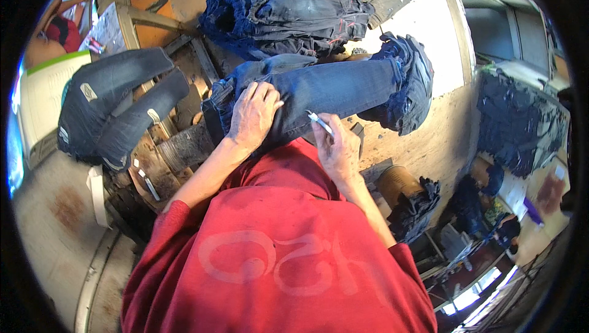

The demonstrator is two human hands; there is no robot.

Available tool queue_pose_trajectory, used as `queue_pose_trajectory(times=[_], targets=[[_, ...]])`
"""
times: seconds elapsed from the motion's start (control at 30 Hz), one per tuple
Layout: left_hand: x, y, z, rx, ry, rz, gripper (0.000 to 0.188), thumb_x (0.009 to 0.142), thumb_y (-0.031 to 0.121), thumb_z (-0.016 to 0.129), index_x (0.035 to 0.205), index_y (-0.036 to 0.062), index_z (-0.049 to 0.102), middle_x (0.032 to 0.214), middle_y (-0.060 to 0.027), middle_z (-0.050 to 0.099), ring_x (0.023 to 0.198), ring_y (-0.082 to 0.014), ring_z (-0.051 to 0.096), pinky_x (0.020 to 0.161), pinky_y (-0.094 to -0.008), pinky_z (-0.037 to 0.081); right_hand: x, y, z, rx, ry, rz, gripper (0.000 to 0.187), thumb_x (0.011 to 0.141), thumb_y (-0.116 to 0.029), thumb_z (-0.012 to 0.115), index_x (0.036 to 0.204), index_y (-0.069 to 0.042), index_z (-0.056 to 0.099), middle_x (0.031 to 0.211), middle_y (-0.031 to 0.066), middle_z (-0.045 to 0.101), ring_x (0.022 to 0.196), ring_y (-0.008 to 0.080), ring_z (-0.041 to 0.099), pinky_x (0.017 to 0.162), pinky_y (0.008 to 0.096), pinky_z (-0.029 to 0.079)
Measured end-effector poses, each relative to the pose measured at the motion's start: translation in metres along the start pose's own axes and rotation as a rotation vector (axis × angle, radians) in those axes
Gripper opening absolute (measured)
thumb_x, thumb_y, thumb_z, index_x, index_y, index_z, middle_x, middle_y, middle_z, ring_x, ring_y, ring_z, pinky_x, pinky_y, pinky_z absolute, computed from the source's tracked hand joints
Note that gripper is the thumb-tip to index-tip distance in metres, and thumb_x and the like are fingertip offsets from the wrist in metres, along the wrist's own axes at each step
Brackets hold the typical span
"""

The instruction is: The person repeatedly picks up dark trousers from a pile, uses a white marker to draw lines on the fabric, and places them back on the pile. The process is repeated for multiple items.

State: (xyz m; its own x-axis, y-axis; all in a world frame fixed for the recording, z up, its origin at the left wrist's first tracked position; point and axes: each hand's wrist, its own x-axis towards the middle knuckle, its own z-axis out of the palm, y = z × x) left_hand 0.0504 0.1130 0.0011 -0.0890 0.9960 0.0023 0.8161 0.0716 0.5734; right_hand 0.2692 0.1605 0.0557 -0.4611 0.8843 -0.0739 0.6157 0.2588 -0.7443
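Note:
A pair of blue jeans [343, 90] lies in front of me, one leg stretched sideways and the cloth bunched at its right end. My left hand [253, 112] rests on the denim at the left with its fingers curled into the cloth. In my right hand [338, 149] is a slim white pen-like tool [321, 124], pinched between thumb and fingers. Its dark tip points up and left at the near edge of the leg. Whether the tip touches the denim I cannot tell.
A heap of dark jeans [294, 11] lies beyond the leg. Other dark jeans [123, 103] hang at the left, near a small white pen-like object [147, 184]. Folded dark cloth [515, 121] is stacked at the right. Another person [58, 26] is at the far left.

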Motion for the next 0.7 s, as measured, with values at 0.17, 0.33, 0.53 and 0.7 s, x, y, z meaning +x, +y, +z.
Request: queue_pose_trajectory(times=[0.17, 0.33, 0.53, 0.7], targets=[[0.008, -0.031, 0.005, -0.132, -0.068, -0.021, 0.031, 0.102, 0.032, 0.072, 0.110, 0.0057, 0.056, 0.084, -0.0183, 0.070, 0.080, -0.0417, 0.073, 0.065, -0.0495, 0.056, -0.003, 0.003, 0.025, -0.067, 0.072, -0.202, 0.024, 0.095, -0.009, 0.077, 0.119, -0.006, 0.074, 0.075, 0.0079, 0.068, 0.064, 0.0277, 0.068, 0.060, 0.0400, 0.054], [0.039, -0.060, -0.009, -0.186, -0.314, 0.167, 0.044, 0.092, 0.043, 0.082, 0.099, 0.0060, 0.060, 0.083, -0.0187, 0.070, 0.078, -0.0442, 0.070, 0.064, -0.0516, 0.052, -0.005, 0.000, 0.048, -0.210, 0.058, -0.308, 0.030, 0.088, -0.007, 0.078, 0.118, -0.007, 0.076, 0.072, 0.0038, 0.067, 0.061, 0.0233, 0.066, 0.057, 0.0367, 0.052], [0.044, -0.072, 0.001, -0.247, -0.162, 0.236, 0.040, 0.089, 0.036, 0.085, 0.083, 0.0053, 0.060, 0.076, -0.0161, 0.066, 0.072, -0.0421, 0.066, 0.061, -0.0504, 0.049, 0.010, -0.007, 0.076, -0.311, 0.034, -0.178, 0.021, 0.089, -0.010, 0.078, 0.109, -0.010, 0.079, 0.073, 0.0046, 0.072, 0.061, 0.0202, 0.070, 0.057, 0.0344, 0.054], [0.040, -0.069, 0.004, -0.246, -0.120, 0.200, 0.035, 0.087, 0.029, 0.087, 0.082, 0.0059, 0.061, 0.075, -0.0144, 0.064, 0.069, -0.0399, 0.065, 0.059, -0.0477, 0.049, 0.011, -0.009, 0.081, -0.390, -0.024, -0.130, 0.018, 0.089, -0.011, 0.078, 0.108, -0.012, 0.078, 0.068, 0.0044, 0.070, 0.058, 0.0212, 0.069, 0.055, 0.0347, 0.053]])
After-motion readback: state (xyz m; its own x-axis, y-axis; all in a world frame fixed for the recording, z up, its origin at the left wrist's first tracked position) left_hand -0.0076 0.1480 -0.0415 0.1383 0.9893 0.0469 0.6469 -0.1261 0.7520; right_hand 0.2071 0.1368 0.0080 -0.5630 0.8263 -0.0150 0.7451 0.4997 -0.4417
